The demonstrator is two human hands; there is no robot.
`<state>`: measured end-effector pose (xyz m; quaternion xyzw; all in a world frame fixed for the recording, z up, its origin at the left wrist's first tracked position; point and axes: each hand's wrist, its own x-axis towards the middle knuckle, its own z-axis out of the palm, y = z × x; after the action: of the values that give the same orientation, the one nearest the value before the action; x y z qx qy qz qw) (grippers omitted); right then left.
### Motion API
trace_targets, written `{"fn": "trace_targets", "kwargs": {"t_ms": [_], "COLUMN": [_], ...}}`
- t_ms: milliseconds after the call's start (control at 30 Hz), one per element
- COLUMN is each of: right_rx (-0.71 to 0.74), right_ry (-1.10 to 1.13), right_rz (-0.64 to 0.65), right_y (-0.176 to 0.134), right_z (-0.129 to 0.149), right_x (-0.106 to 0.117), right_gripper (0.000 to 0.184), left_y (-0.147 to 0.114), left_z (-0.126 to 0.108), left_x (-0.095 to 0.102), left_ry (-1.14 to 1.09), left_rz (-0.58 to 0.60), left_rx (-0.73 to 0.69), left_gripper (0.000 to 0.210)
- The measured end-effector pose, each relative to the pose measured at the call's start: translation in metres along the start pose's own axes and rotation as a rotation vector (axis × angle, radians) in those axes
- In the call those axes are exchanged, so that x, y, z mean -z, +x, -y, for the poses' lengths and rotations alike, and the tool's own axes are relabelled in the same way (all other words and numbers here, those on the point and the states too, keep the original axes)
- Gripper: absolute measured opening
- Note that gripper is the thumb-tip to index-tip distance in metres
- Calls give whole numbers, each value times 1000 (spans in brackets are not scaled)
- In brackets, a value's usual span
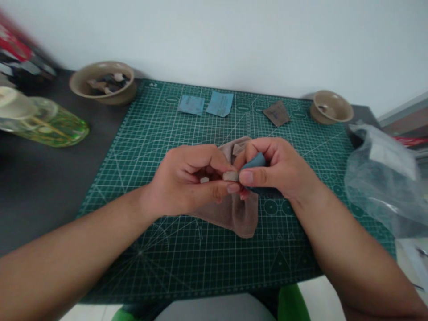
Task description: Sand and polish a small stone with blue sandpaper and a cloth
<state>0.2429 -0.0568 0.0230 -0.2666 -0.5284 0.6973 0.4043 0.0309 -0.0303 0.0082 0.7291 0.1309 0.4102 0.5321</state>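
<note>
Between the thumb and fingers of my left hand (192,180) is a small pale grey-beige piece (230,176), like a little stone. My right hand (272,167) pinches a folded blue-grey sheet (254,165), which looks like sandpaper, with its edge against the end of the small piece. The two hands meet at the fingertips above the mat. Beneath them lies a brownish-pink cloth (245,218), partly hidden by the hands.
A green cutting mat (160,263) covers the desk. Two light blue sheets (220,104) and a brown sheet (277,113) lie at its back. Bowls stand back left (80,87) and back right (331,113). A bottle (56,122) is left, a clear plastic bag (381,178) right.
</note>
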Motion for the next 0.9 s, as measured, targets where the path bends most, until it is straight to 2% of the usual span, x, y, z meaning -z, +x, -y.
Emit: {"fn": "trace_targets", "kwargs": {"t_ms": [133, 200, 367, 433, 500, 600, 667, 833, 900], "right_rx": [-28, -22, 21, 10, -5, -20, -17, -2, -2], "right_ry": [-72, -122, -97, -51, -30, -66, -104, -75, -32], "right_rz": [8, 7, -10, -26, -22, 4, 8, -5, -18], "right_y": [3, 2, -2, -1, 0, 2, 1, -1, -1], "right_z": [-3, -2, 2, 1, -1, -3, -2, 2, 1], "right_x": [2, 3, 1, -1, -1, 2, 3, 3, 1], "right_gripper": [24, 23, 20, 22, 24, 22, 21, 20, 22], "left_y": [4, 4, -1, -1, 2, 6, 6, 0, -1], "left_z": [2, 4, 3, 1, 0, 2, 4, 3, 1], "left_x": [3, 5, 0, -2, -1, 3, 4, -2, -3], "left_ry": [298, 345, -18, -84, -5, 256, 318, -72, -145], "left_rz": [63, 85, 0, -8, 1, 49, 71, -10, -11], "left_rx": [-99, -101, 34, 37, -15, -116, -123, 60, 87], "left_gripper": [12, 13, 12, 12, 13, 13, 14, 13, 15]}}
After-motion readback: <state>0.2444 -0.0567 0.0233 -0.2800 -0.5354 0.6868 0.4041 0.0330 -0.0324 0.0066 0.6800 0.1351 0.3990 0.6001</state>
